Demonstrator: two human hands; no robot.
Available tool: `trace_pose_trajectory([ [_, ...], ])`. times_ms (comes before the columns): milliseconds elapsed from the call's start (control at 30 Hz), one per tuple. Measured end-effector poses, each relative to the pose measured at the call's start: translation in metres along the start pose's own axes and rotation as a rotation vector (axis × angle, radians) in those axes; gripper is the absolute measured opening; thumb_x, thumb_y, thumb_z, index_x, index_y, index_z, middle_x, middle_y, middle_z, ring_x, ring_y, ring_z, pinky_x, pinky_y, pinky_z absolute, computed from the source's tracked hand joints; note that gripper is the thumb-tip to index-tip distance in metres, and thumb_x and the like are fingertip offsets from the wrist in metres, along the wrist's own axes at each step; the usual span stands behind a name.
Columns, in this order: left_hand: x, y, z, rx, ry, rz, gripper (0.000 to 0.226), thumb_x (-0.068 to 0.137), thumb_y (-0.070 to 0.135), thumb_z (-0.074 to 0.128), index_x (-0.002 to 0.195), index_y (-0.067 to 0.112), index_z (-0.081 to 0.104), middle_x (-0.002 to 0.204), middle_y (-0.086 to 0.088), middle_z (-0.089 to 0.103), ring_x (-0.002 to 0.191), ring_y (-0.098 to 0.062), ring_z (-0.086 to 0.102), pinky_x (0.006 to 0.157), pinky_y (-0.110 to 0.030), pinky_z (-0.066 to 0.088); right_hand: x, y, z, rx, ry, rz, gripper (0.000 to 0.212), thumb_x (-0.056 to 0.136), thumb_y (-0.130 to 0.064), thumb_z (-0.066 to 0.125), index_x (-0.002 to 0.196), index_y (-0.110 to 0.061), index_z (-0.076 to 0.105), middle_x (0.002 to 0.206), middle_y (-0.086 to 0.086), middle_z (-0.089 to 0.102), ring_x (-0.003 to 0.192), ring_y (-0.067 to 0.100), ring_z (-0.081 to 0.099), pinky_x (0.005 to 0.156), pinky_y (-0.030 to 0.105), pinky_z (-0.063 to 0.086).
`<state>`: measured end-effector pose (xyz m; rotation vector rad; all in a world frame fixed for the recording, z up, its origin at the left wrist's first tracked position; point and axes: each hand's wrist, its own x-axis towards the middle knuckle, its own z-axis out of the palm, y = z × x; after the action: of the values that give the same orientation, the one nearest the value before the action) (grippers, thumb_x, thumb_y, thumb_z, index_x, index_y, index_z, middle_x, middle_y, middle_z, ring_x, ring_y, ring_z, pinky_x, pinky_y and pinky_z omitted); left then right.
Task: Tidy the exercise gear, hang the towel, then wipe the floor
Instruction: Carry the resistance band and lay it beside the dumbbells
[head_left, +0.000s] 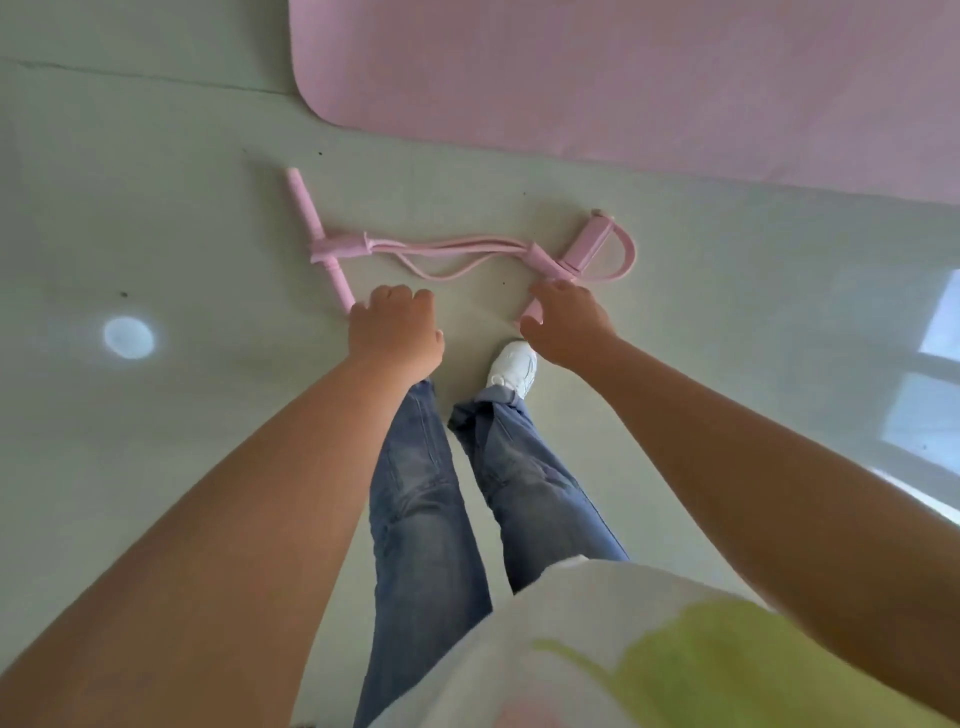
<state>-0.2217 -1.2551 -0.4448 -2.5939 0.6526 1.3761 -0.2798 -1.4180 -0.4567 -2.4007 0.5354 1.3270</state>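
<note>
A pink pedal resistance band (447, 254) lies on the pale floor, with a straight handle bar (311, 218) at its left end and a foot bar with a strap loop (597, 244) at its right end. My left hand (397, 330) hovers with loosely curled fingers just right of the handle bar's near tip and holds nothing. My right hand (566, 327) reaches over the near end of the foot bar, fingers spread, thumb beside the bar; I see no grip. A pink exercise mat (649, 73) lies flat beyond the band. No towel is in view.
My legs in blue jeans (431, 499) and a white shoe (514, 366) stand just behind the band. Bare glossy floor (156, 441) stretches to the left, with a round light reflection (129, 338). A window reflection (930, 395) shines on the floor at the right.
</note>
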Motion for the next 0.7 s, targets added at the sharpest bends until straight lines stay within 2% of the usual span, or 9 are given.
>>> trace_pose_trajectory([
  [133,0.071,-0.03,0.036,0.069,-0.044,-0.012,0.032,0.095,0.02,0.044,0.125,0.007,0.047,0.126,-0.012,0.052,0.119,-0.031,0.047,0.094,-0.039,0.041,0.068,0.008,0.047,-0.066,-0.149,0.075,0.037,0.094,-0.022,0.042,0.128,-0.009,0.046,0.131,0.013,0.051,0.122,0.03,0.046,0.098,0.038,0.038],
  [267,0.147,-0.057,0.076,0.135,-0.068,-0.063,0.036,0.094,0.015,0.05,0.129,0.004,0.046,0.13,-0.014,0.051,0.123,-0.031,0.045,0.099,-0.042,0.039,0.132,0.017,0.078,-0.095,-0.173,0.098,0.037,0.093,-0.02,0.043,0.13,-0.013,0.045,0.13,0.011,0.05,0.124,0.029,0.044,0.095,0.036,0.04],
  [333,0.184,-0.064,0.096,0.148,-0.062,-0.09,0.04,0.092,0.008,0.051,0.131,0.003,0.045,0.131,-0.015,0.05,0.125,-0.032,0.044,0.1,-0.044,0.039,0.161,0.021,0.092,-0.12,-0.152,0.086,0.037,0.093,-0.018,0.043,0.129,-0.012,0.045,0.13,0.011,0.049,0.127,0.029,0.04,0.098,0.037,0.038],
  [467,0.249,-0.081,0.132,0.104,0.052,-0.155,0.036,0.095,0.001,0.038,0.131,-0.001,0.044,0.13,-0.021,0.048,0.123,-0.037,0.044,0.096,-0.045,0.04,0.216,0.036,0.116,-0.128,-0.099,0.159,0.045,0.092,-0.014,0.044,0.136,-0.007,0.036,0.138,0.014,0.039,0.13,0.031,0.034,0.107,0.041,0.031],
  [533,0.277,-0.09,0.149,0.062,0.118,-0.184,0.032,0.098,0.004,0.032,0.123,-0.003,0.048,0.124,-0.026,0.051,0.116,-0.039,0.049,0.093,-0.044,0.04,0.244,0.049,0.129,-0.114,-0.034,0.208,0.059,0.09,-0.011,0.047,0.144,-0.003,0.022,0.145,0.016,0.03,0.133,0.033,0.029,0.11,0.042,0.027],
  [600,0.301,-0.097,0.164,0.01,0.162,-0.25,0.033,0.098,0.009,0.029,0.118,-0.004,0.052,0.118,-0.028,0.055,0.11,-0.039,0.053,0.091,-0.043,0.042,0.264,0.061,0.134,-0.113,0.029,0.275,0.066,0.087,-0.006,0.048,0.145,-0.001,0.016,0.146,0.018,0.027,0.136,0.034,0.026,0.115,0.045,0.017],
  [667,0.308,-0.1,0.163,-0.025,0.329,-0.266,0.033,0.091,0.001,0.03,0.104,-0.007,0.06,0.102,-0.03,0.064,0.097,-0.039,0.063,0.084,-0.039,0.049,0.273,0.07,0.131,-0.192,0.082,0.32,0.066,0.087,-0.004,0.045,0.145,0.0,0.015,0.145,0.02,0.028,0.135,0.035,0.028,0.116,0.051,0.006],
  [700,0.307,-0.1,0.16,0.02,0.343,-0.237,0.033,0.087,-0.004,0.031,0.097,-0.011,0.062,0.096,-0.033,0.066,0.094,-0.041,0.065,0.083,-0.039,0.05,0.275,0.072,0.134,-0.262,0.104,0.309,0.065,0.089,-0.004,0.042,0.146,0.001,0.013,0.145,0.022,0.029,0.134,0.037,0.03,0.116,0.053,0.002],
])
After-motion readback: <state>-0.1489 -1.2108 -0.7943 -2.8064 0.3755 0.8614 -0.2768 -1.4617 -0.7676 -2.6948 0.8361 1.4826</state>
